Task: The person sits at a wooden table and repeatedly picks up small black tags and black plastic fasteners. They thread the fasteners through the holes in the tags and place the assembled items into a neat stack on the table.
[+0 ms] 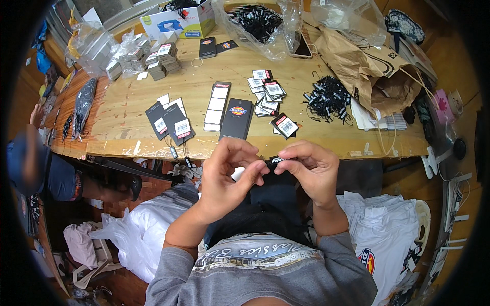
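Note:
Just past the table's near edge, my hands meet over a small black string seal (275,160) with white lettering. My right hand (315,171) pinches it between thumb and fingertips. My left hand (228,173) is closed in a pinch at its other end; the thin cord is too small to make out. Beyond my fingers lie a large black hang tag (236,118), a row of stacked white-labelled tags (216,107) and a loose pile of small labelled tags (266,94). Left of these are black tags with strings attached (173,122), their seals hanging over the edge.
A tangled heap of black string seals (328,99) lies right on the table, beside an open brown paper bag (380,71). Bundled tags (163,58), a box (178,23) and a phone (301,45) stand farther back. White garments (383,229) lie lower right; another person (56,173) is at left.

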Tool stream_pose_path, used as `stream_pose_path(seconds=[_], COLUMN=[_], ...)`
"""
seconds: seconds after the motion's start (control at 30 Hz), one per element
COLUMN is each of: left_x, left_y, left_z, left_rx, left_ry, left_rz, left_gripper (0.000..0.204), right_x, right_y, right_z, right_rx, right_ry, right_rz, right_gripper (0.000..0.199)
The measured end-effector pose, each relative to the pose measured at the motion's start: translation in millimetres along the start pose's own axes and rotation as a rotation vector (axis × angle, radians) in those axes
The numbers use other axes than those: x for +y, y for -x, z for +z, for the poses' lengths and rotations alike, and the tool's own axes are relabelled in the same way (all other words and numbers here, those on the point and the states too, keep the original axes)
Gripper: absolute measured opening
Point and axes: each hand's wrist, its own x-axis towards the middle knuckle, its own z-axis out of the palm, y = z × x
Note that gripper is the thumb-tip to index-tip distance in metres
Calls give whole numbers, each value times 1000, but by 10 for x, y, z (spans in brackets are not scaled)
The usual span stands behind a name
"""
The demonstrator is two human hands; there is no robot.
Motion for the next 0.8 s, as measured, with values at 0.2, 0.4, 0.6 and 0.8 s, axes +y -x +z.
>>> stream_pose_path(seconds=[0.2,0.4,0.6,0.8], left_x=[-8,4,-241,-334], left_y=[-4,-13,-48,253], left_z=[19,-39,-111,58], left_rx=[-21,-135,-347,-357], left_ry=[-22,72,458,362], left_rz=[-13,-125,56,-366], left_gripper=[17,25,76,33], right_x=[-5,-39,-137,-134], right_y=[0,-3,55,28], right_z=[-21,-24,12,-7], right_rx=[-42,-82,-1,8], right_ry=[-15,-61,-119,310], right_rz=[-5,10,-5,-97], right_gripper=[12,13,11,16])
